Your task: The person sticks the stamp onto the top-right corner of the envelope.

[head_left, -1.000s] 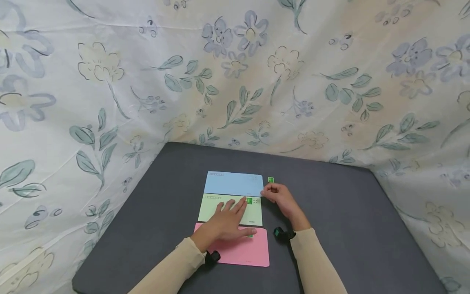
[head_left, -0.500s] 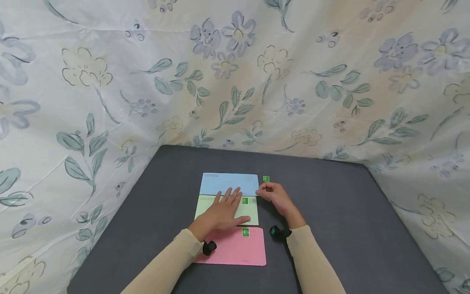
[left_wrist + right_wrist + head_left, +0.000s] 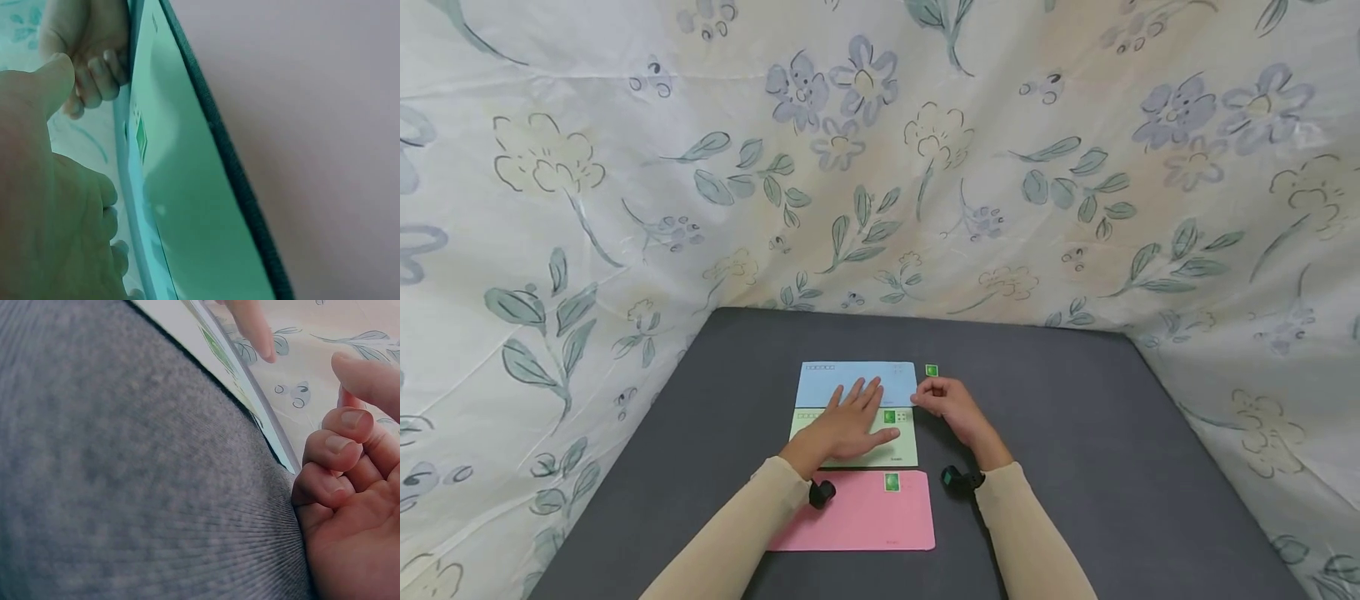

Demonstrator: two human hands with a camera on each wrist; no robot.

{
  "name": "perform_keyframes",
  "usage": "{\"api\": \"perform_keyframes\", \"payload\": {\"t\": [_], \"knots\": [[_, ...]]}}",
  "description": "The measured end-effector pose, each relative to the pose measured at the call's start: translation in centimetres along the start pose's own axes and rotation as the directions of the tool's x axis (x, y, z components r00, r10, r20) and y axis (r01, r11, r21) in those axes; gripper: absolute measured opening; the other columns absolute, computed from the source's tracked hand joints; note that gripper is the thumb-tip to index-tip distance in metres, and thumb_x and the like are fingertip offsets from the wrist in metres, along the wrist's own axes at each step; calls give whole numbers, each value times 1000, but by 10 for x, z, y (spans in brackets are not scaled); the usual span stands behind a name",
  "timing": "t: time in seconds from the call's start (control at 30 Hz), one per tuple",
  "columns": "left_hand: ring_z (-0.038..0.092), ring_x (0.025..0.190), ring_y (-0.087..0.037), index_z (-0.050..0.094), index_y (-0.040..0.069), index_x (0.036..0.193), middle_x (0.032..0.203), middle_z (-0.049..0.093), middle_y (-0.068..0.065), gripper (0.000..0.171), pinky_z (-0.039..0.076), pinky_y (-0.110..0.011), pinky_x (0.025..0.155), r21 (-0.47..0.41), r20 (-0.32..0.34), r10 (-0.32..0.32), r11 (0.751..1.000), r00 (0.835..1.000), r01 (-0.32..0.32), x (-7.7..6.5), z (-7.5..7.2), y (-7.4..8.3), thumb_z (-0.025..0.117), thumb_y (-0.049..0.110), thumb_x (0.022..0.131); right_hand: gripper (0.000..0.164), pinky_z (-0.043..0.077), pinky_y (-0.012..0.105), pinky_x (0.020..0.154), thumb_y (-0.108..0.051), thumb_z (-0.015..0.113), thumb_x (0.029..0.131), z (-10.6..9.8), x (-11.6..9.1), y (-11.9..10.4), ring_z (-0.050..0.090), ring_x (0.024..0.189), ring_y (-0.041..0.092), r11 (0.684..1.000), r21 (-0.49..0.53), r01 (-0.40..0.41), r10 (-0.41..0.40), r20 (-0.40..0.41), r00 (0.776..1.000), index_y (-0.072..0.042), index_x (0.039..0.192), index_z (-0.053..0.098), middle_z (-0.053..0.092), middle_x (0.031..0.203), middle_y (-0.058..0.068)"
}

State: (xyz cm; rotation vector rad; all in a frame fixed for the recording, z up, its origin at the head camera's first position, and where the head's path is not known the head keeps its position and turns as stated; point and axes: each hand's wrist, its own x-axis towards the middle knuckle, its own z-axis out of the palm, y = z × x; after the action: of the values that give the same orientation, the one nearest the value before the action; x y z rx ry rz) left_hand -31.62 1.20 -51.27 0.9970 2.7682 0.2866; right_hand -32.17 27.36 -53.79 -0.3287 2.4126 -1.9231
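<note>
Left grip (image 3: 844, 428) spread wide, holding nothing, blue envelope (image 3: 827, 382) and green envelope (image 3: 901, 448) beneath; right grip (image 3: 953, 410) curled, any hold unclear, stamp (image 3: 932, 370) just beyond!

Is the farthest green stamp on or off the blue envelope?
Off: in the head view, the stamp lies on the dark table, right of the blue envelope, with a gap between.

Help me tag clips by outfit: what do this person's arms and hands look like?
The left sleeve and right sleeve are long and cream-coloured. The left wrist camera and right wrist camera are black, the right with a green patch. No gloves cover the left hand or right hand.
</note>
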Motion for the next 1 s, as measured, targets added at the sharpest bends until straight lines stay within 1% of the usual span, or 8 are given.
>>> {"api": "perform_keyframes", "payload": {"t": [0.13,0.3,0.47,0.63,0.77,1.0], "knots": [[6,166,-36,17,5,174,182,7,-10,96,6,-63,130,22,17,-4,1000,1000,4,1,-10,5,33,74,109,11,45,32,70,-10,76,102,-1,2,0,51,72,18,1000,-3,-12,12,-13,1000,1,100,74,54,74,0],[6,166,-36,17,7,174,182,7,-9,97,7,-64,129,21,28,-12,1000,1000,12,5,-13,3,33,76,107,9,44,31,68,-8,76,102,-2,2,1,49,71,18,1000,10,-18,18,-9,1000,0,99,74,54,73,1],[6,166,-35,17,10,175,182,7,-7,97,7,-63,129,26,51,-24,999,998,23,8,-10,-1,32,77,107,9,44,31,68,-8,76,102,-1,2,2,49,69,19,1000,24,-15,15,2,1000,-1,98,75,53,72,1],[6,166,-35,18,10,175,182,8,-8,96,7,-63,130,28,51,-30,999,998,28,12,-9,-3,35,76,107,13,44,32,70,-8,75,103,0,1,0,49,70,19,1000,28,8,-8,16,1000,4,99,72,51,72,2],[5,166,-35,17,11,175,182,7,-7,95,7,-62,130,39,54,-37,999,998,35,16,-7,-5,36,75,107,15,44,33,71,-8,74,103,0,1,-1,48,70,19,1000,31,5,-5,14,1000,7,100,72,50,72,3],[3,167,-33,16,14,176,182,6,-6,95,6,-61,130,29,75,-42,999,996,40,19,-3,-7,35,76,107,14,43,34,70,-10,76,103,0,1,1,49,70,17,1000,14,-13,13,1,1000,4,101,73,54,74,1]]}}
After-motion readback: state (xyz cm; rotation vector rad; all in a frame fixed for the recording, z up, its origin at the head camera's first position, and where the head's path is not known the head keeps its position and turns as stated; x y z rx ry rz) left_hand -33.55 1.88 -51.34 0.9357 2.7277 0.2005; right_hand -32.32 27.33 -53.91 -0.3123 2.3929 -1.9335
